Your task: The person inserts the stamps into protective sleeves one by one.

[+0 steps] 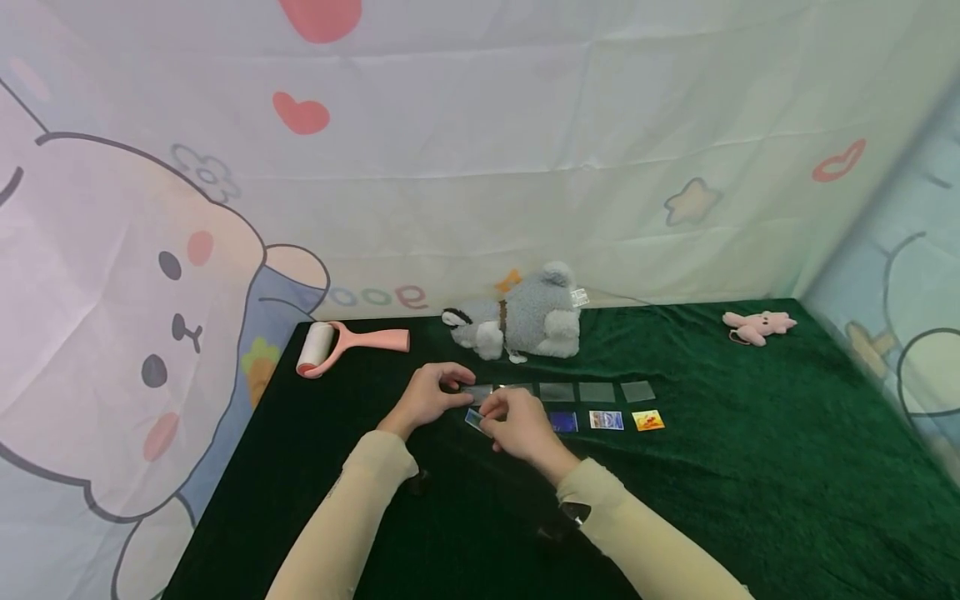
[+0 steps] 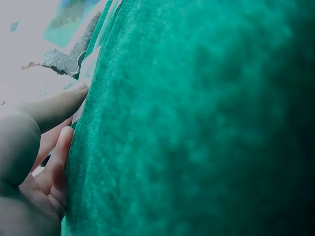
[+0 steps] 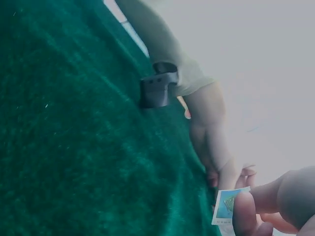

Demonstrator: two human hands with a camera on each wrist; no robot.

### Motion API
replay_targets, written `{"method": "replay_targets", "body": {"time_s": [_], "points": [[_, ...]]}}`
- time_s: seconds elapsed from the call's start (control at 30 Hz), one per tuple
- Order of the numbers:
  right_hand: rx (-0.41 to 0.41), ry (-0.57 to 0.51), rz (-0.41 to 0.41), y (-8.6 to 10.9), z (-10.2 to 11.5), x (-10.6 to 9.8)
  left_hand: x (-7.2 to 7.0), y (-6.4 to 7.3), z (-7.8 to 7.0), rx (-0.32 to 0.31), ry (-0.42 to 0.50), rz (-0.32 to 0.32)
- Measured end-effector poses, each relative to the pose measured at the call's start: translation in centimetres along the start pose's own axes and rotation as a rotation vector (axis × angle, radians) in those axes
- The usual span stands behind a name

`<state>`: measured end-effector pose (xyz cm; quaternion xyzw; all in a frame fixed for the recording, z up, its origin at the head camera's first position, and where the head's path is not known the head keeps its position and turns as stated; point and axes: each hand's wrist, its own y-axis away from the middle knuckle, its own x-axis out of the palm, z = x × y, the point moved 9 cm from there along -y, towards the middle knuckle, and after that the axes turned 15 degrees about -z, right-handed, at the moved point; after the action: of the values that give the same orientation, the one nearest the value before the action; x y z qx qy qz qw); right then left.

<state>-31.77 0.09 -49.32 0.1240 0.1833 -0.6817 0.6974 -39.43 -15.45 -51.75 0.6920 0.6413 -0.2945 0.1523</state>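
My right hand [image 1: 517, 423] pinches a small blue picture card [image 1: 474, 420] between thumb and fingers, tilted just above the green cloth. The right wrist view shows the card [image 3: 225, 206] with a white border and a greenish picture, held near its edge. Left of it, my left hand [image 1: 429, 398] reaches to a clear card sleeve [image 1: 480, 392], the leftmost of a row. Its thumb [image 2: 74, 98] touches the sleeve [image 2: 87, 69] in the left wrist view, other fingers spread loosely. My right hand partly hides the second sleeve.
More clear sleeves [image 1: 596, 392] continue the row rightward. Below them lie a dark blue card [image 1: 564, 422], a blue-and-white card [image 1: 606, 420] and a yellow card [image 1: 648, 420]. Behind are a pink lint roller [image 1: 375, 339], a grey plush toy [image 1: 536, 321] and a small pink plush [image 1: 757, 326].
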Motion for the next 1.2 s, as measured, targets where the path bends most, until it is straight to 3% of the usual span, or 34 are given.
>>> {"method": "replay_targets", "body": {"time_s": [0.43,1.2], "points": [[-0.004,-0.020,0.032,0.5,-0.2,-2.3,0.0,-0.1,-0.1,0.005,-0.001,-0.006],[-0.076,-0.005,-0.023,-0.2,-1.6,-6.9,0.1,0.2,-0.2,0.014,-0.021,0.007]]}}
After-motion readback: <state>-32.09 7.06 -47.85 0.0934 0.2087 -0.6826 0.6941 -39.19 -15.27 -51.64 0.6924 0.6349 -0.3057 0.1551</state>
